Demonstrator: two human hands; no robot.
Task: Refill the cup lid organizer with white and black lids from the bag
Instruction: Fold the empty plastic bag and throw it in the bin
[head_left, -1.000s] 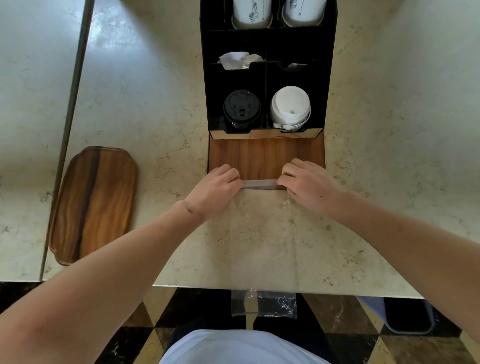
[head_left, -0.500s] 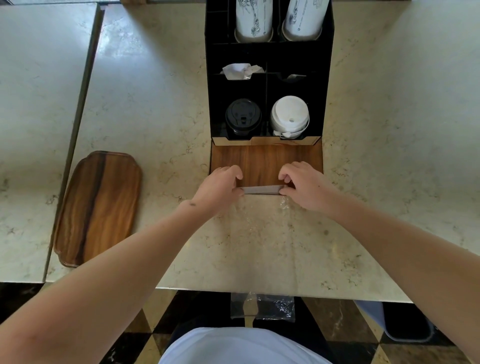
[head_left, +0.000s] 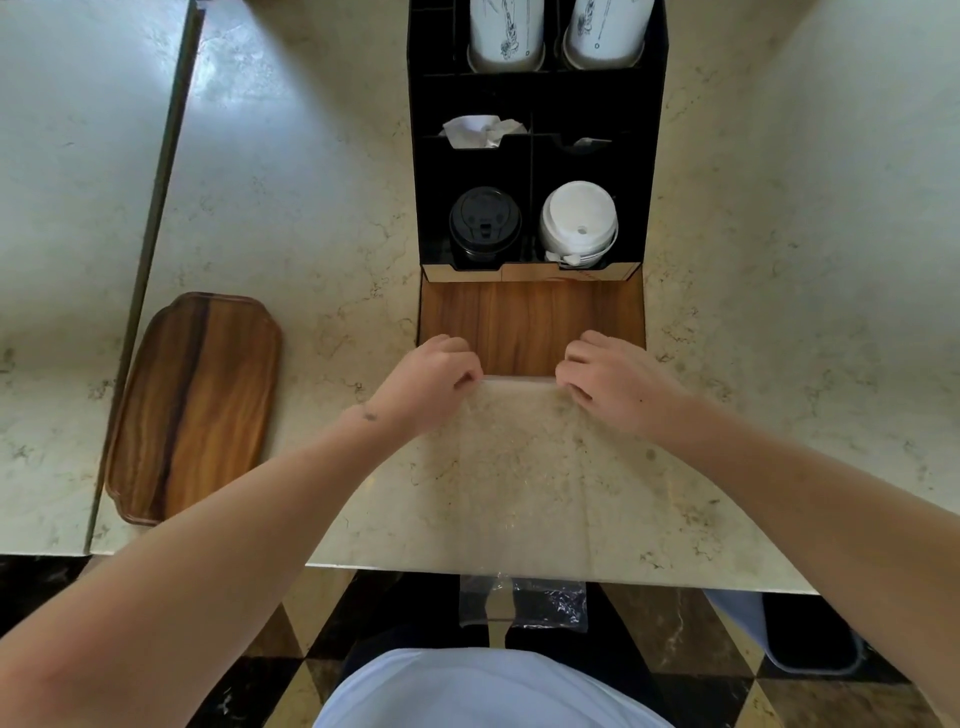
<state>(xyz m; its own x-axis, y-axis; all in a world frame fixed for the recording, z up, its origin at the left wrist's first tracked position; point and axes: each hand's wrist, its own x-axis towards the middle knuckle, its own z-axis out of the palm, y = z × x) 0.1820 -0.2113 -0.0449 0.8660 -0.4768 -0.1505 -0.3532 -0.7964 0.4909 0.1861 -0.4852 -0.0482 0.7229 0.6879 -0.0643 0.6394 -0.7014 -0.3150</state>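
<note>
Inside organizer (head_left: 535, 156): black lids (head_left: 484, 223), white lids (head_left: 577, 221).

Bright daylight w/ glare on countertop (head_left: 270, 171), floor (head_left: 649, 649) dim, wide-angle bending at edges, sharp.

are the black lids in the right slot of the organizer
No, the black lids sit in the left front slot of the organizer, and the white lids fill the right one.

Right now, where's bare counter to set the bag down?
Bare marble lies between the wooden tray and the organizer, and right of the organizer. It is crowded in front, where both hands pinch the clear bag.
</note>
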